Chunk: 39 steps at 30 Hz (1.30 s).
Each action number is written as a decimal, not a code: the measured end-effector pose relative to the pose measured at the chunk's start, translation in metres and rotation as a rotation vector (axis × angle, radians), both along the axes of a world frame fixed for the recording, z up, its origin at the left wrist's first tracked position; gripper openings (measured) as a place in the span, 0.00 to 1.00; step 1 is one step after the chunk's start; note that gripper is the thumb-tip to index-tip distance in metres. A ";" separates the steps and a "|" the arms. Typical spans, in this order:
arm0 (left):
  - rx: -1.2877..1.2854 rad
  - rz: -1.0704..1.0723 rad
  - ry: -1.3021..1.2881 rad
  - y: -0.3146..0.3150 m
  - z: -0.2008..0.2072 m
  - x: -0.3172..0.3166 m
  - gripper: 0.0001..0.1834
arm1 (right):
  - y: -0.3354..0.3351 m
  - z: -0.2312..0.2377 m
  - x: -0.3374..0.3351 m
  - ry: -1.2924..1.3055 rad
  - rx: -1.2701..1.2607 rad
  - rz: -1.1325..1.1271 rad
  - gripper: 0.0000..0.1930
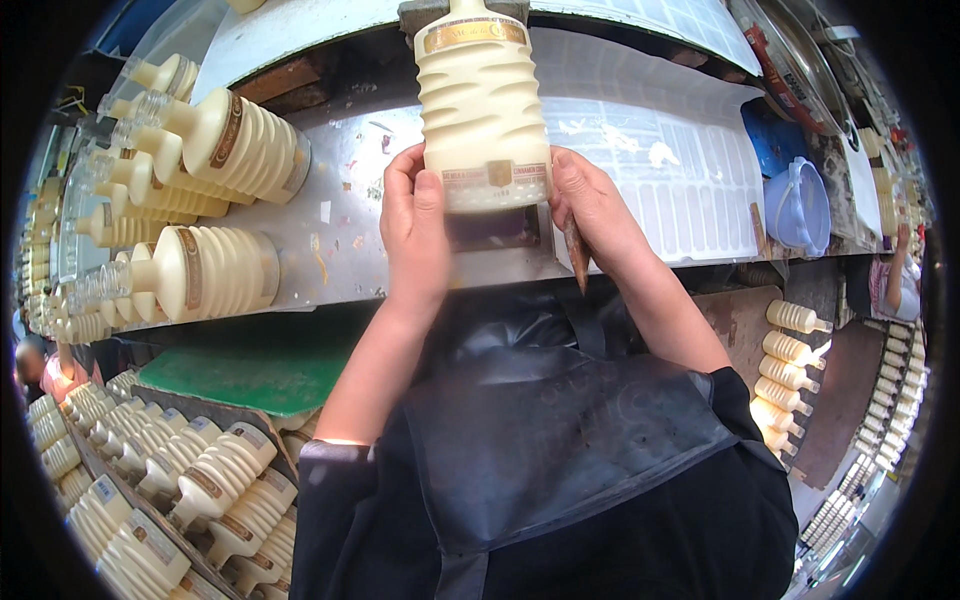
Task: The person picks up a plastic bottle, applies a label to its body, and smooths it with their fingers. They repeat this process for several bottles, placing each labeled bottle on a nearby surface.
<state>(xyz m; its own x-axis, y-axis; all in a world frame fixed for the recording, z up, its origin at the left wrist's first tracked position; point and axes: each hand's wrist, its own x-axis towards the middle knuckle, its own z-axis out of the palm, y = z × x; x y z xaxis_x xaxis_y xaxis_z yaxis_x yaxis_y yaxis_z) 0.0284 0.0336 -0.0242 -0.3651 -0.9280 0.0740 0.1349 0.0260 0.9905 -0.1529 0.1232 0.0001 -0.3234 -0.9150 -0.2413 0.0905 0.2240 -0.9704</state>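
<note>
A cream-coloured glass bottle with wavy ridges stands in front of me, its neck pointing away. It bears a gold band near the shoulder and a pale label strip with a gold emblem low down. My left hand grips the lower left side, thumb along the edge of the label strip. On the lower right side, my right hand holds it with the thumb up. A brown, pointed tool hangs down from the right hand's fingers; its exact kind does not show. The bottle's back is hidden.
Several similar bottles crowd the table's left end. Label backing sheets cover the right side, beside a lilac bucket. A green board lies below left, near racks of bottles. More bottles line the right.
</note>
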 end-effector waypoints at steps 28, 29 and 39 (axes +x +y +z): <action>0.120 -0.009 0.175 0.003 -0.002 0.004 0.24 | 0.001 0.004 -0.005 0.094 -0.023 0.059 0.28; 0.132 -0.015 0.199 0.003 -0.002 0.004 0.24 | 0.001 0.004 -0.004 0.097 -0.060 0.078 0.28; 0.163 -0.006 0.250 0.003 -0.002 -0.001 0.25 | -0.005 -0.009 -0.001 0.206 -0.030 0.059 0.27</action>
<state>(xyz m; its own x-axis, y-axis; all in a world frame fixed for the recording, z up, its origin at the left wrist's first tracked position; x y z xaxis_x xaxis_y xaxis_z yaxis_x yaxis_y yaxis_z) 0.0270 0.0362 -0.0265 -0.3596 -0.9330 0.0124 0.3750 -0.1323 0.9175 -0.1543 0.1180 -0.0087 -0.3087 -0.9395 -0.1482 -0.1225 0.1938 -0.9734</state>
